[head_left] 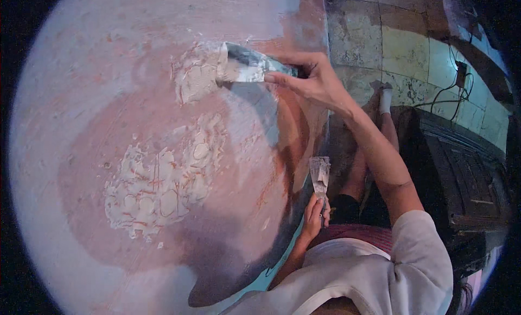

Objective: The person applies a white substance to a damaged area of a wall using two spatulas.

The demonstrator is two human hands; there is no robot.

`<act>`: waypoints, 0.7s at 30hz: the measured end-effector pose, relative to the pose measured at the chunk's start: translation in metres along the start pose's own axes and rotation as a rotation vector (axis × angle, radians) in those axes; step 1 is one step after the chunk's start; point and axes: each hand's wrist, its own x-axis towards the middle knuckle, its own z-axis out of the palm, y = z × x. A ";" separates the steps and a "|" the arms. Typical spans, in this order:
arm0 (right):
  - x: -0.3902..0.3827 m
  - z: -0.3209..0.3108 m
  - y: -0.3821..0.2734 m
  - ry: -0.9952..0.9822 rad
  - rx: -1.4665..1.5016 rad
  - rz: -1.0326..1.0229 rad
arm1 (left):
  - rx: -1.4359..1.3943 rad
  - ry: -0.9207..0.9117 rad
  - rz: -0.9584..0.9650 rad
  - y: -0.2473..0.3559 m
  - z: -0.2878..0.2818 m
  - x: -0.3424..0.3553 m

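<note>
My right hand point(320, 79) grips a wide putty knife point(247, 68) by its handle end, thumb on the blade's near face. The blade's edge meets a small patch of pale filler point(199, 82) on the pink, blotchy wall point(92, 98). Lower on the wall spreads a larger, rough patch of filler point(157, 187) with ridges and pinkish gaps. Close to my body, my left hand point(312, 217) is closed around the handle of a narrower putty knife point(320, 171). That one points upward, its blade smeared with filler.
To the right of the wall lies a worn tiled floor point(404, 51), on which my sock-covered foot point(385, 100) shows. A dark panelled wooden piece point(461, 174) stands at the right. Black cables point(453, 92) run from a small dark box point(461, 73) beyond it.
</note>
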 end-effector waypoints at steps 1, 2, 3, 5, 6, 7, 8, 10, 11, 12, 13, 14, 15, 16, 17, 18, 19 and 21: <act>-0.001 0.001 -0.002 0.002 -0.002 0.002 | -0.013 -0.009 0.001 0.001 0.000 0.000; 0.000 0.002 -0.005 0.007 0.035 -0.003 | -0.014 -0.012 -0.002 0.002 0.001 0.000; 0.000 0.002 -0.007 0.012 0.072 -0.008 | 0.007 -0.020 -0.009 0.004 0.002 -0.001; -0.001 0.003 -0.006 -0.007 0.081 0.032 | 0.030 -0.026 -0.018 0.005 0.002 -0.001; -0.001 0.003 -0.005 -0.026 0.090 0.071 | 0.020 -0.023 -0.009 0.005 0.002 -0.001; -0.002 0.003 -0.004 -0.025 0.091 0.071 | 0.010 -0.019 0.002 0.005 0.002 0.000; -0.004 0.002 -0.001 -0.040 0.051 0.072 | 0.012 -0.018 0.002 0.006 0.002 0.000; -0.005 0.004 0.001 -0.053 0.011 0.072 | 0.027 -0.030 -0.001 0.009 0.003 0.001; -0.004 0.006 0.001 -0.038 0.046 0.090 | 0.028 -0.030 -0.001 0.007 0.002 0.000; -0.003 0.009 0.000 -0.024 0.080 0.107 | 0.019 -0.025 -0.006 0.004 0.000 0.000; 0.000 0.014 -0.004 -0.021 0.078 0.107 | 0.009 -0.023 -0.013 0.006 0.000 0.000; 0.003 0.019 -0.011 -0.018 0.106 0.034 | 0.011 -0.026 -0.013 0.007 0.001 0.000; 0.005 0.021 -0.017 -0.015 0.134 -0.039 | 0.023 -0.033 -0.002 0.009 0.003 0.000; 0.005 0.019 -0.019 -0.015 0.133 -0.041 | 0.036 -0.041 0.011 0.011 0.003 0.001; 0.003 0.015 -0.020 0.002 0.072 -0.067 | 0.037 -0.043 0.013 0.011 0.003 0.001; 0.001 0.012 -0.020 0.019 0.012 -0.093 | 0.029 -0.032 -0.005 0.010 0.003 0.000; -0.001 0.009 -0.017 0.017 0.012 -0.095 | 0.021 -0.020 -0.021 0.009 0.004 0.000; -0.003 0.004 -0.008 0.101 0.157 -0.100 | -0.002 -0.009 -0.025 0.006 0.002 0.001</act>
